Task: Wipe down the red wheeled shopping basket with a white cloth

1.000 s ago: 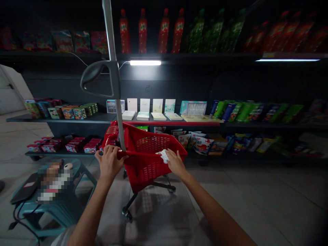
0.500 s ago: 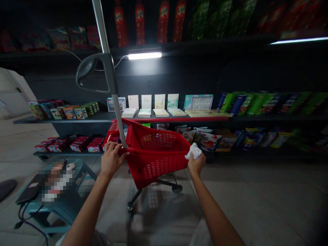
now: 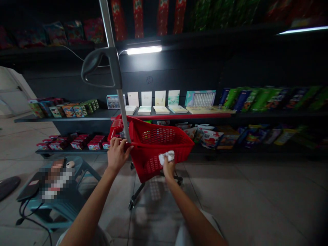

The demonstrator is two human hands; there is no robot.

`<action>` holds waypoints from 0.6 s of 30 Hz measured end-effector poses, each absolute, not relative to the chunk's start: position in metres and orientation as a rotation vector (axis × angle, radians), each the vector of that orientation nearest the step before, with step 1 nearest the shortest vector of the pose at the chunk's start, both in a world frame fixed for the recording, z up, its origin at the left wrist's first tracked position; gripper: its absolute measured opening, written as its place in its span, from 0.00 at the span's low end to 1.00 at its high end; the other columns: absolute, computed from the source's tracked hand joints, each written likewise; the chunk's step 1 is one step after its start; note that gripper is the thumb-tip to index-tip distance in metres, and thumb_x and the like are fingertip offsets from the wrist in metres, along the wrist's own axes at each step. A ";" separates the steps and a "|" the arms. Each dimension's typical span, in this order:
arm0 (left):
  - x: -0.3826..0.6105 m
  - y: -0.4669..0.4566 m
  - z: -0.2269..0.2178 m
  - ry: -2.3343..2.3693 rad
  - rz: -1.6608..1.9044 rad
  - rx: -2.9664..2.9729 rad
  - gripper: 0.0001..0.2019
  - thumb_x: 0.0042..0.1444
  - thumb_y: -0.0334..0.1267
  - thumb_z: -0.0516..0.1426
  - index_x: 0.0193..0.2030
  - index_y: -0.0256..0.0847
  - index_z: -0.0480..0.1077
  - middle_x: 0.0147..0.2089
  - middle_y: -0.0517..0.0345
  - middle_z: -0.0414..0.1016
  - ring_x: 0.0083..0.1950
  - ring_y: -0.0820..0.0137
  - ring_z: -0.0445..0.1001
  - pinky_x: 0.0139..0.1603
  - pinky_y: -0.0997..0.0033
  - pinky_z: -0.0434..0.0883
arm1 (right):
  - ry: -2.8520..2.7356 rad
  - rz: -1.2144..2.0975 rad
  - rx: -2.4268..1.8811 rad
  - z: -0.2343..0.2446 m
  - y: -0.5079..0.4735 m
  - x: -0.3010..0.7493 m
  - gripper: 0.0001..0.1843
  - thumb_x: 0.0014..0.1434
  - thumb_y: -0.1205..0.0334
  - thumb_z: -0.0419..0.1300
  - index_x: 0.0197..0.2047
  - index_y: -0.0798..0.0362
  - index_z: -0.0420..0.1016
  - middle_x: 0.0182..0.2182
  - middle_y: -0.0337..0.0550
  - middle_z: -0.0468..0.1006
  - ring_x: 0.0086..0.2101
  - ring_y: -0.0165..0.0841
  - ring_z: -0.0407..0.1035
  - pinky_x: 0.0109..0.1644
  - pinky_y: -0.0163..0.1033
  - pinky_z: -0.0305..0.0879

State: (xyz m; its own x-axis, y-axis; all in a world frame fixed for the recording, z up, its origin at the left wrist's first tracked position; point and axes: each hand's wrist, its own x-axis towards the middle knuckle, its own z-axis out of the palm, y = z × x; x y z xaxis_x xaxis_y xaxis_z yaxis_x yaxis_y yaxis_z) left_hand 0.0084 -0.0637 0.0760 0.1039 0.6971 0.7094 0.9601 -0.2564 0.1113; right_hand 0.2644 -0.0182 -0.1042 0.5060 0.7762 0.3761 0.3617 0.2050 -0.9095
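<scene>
Teal plastic makes up the stool (image 3: 61, 203) just off to my left, with a flat black case (image 3: 30, 188) on its seat, a small pale rounded object (image 3: 70, 164) near the back edge, and a dark cable (image 3: 20, 220) drooping over the side; part of what lies there is blurred out. Ahead of me the red shopping cart (image 3: 186, 150) stands on the tiled floor, between me and the shelves. My right hand (image 3: 169, 167) is in front of its near side panel, fingers closed on a crumpled white wad (image 3: 171, 155), cloth or paper, I cannot tell which; it overlaps the panel, though how firmly it presses there I cannot see. My left hand (image 3: 118, 153) is at the cart's left end, fingers bent over the red rim and thumb set apart on my side, gripping it. Just past those fingers a metal pole (image 3: 124, 118) rises, a grey loop handle (image 3: 116, 68) on it, and it cuts across my view of the shelving. Behind the cart, red boxes (image 3: 96, 142) and plump snack bags (image 3: 210, 138) fill the lowest shelf; above them stand small cartons (image 3: 70, 110), pale booklets (image 3: 160, 98) and green and blue packs (image 3: 261, 99). Higher up, a lit tube (image 3: 144, 50) glows beneath the top shelf, where red bottles (image 3: 163, 17) and green bottles (image 3: 220, 13) stand in dimmer light
</scene>
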 end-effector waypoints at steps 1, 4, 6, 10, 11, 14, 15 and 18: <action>0.012 -0.063 0.076 -1.620 -0.946 -2.004 0.20 0.67 0.55 0.55 0.54 0.44 0.75 0.55 0.42 0.72 0.66 0.48 0.63 0.47 0.56 0.76 | -1.070 0.362 -1.401 -0.103 -0.022 0.253 0.26 0.64 0.47 0.51 0.58 0.55 0.70 0.47 0.56 0.79 0.50 0.47 0.75 0.56 0.51 0.71; 0.022 -0.061 0.075 -1.625 -0.952 -1.996 0.20 0.68 0.55 0.55 0.55 0.44 0.75 0.56 0.42 0.73 0.66 0.48 0.63 0.48 0.56 0.75 | -1.217 0.312 -1.337 -0.095 -0.035 0.219 0.26 0.60 0.55 0.58 0.60 0.53 0.67 0.54 0.59 0.73 0.56 0.49 0.70 0.63 0.54 0.68; 0.026 -0.059 0.073 -1.624 -0.972 -1.999 0.20 0.68 0.55 0.55 0.55 0.43 0.75 0.55 0.42 0.73 0.66 0.48 0.63 0.49 0.56 0.75 | -1.421 0.326 -1.223 -0.087 -0.044 0.201 0.25 0.59 0.61 0.59 0.60 0.51 0.67 0.54 0.56 0.71 0.56 0.48 0.68 0.63 0.54 0.67; 0.032 -0.055 0.068 -1.612 -1.022 -2.001 0.19 0.67 0.54 0.56 0.55 0.43 0.75 0.55 0.43 0.73 0.66 0.49 0.63 0.53 0.54 0.75 | -1.519 0.276 -1.028 -0.067 -0.050 0.186 0.27 0.61 0.69 0.58 0.63 0.49 0.65 0.59 0.55 0.68 0.62 0.46 0.65 0.67 0.54 0.65; 0.033 -0.054 0.067 -1.608 -1.031 -1.994 0.19 0.67 0.54 0.56 0.55 0.43 0.75 0.55 0.43 0.74 0.66 0.49 0.63 0.53 0.54 0.74 | -1.509 0.243 -0.993 -0.061 -0.050 0.186 0.27 0.62 0.69 0.58 0.64 0.49 0.64 0.61 0.56 0.66 0.64 0.46 0.63 0.69 0.54 0.63; 0.036 -0.052 0.065 -1.592 -1.048 -1.966 0.17 0.67 0.52 0.57 0.53 0.43 0.75 0.54 0.45 0.74 0.66 0.50 0.63 0.56 0.54 0.74 | -1.553 0.141 -0.911 -0.051 -0.048 0.188 0.27 0.64 0.70 0.59 0.65 0.49 0.65 0.65 0.56 0.64 0.68 0.45 0.60 0.72 0.53 0.61; 0.036 -0.051 0.065 -1.588 -1.056 -1.957 0.16 0.68 0.51 0.56 0.53 0.43 0.75 0.53 0.45 0.74 0.66 0.50 0.63 0.57 0.54 0.73 | -1.583 0.106 -0.904 -0.050 -0.049 0.189 0.26 0.64 0.70 0.60 0.65 0.49 0.66 0.65 0.55 0.66 0.68 0.45 0.60 0.72 0.53 0.62; 0.038 -0.050 0.065 -1.581 -1.085 -1.936 0.14 0.70 0.46 0.53 0.52 0.43 0.76 0.52 0.45 0.74 0.65 0.51 0.64 0.58 0.54 0.73 | -1.711 -0.007 -0.895 -0.051 -0.050 0.188 0.24 0.62 0.73 0.61 0.61 0.49 0.71 0.59 0.53 0.72 0.62 0.44 0.67 0.67 0.50 0.68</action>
State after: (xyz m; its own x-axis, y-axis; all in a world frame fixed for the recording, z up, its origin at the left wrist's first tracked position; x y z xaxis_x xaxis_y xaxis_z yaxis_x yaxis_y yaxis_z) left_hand 0.0376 -0.0498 0.0646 0.0519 0.6280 0.7764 0.9505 -0.2695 0.1544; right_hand 0.1879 -0.0505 -0.0513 -0.0621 0.5524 0.8312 0.5587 0.7094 -0.4297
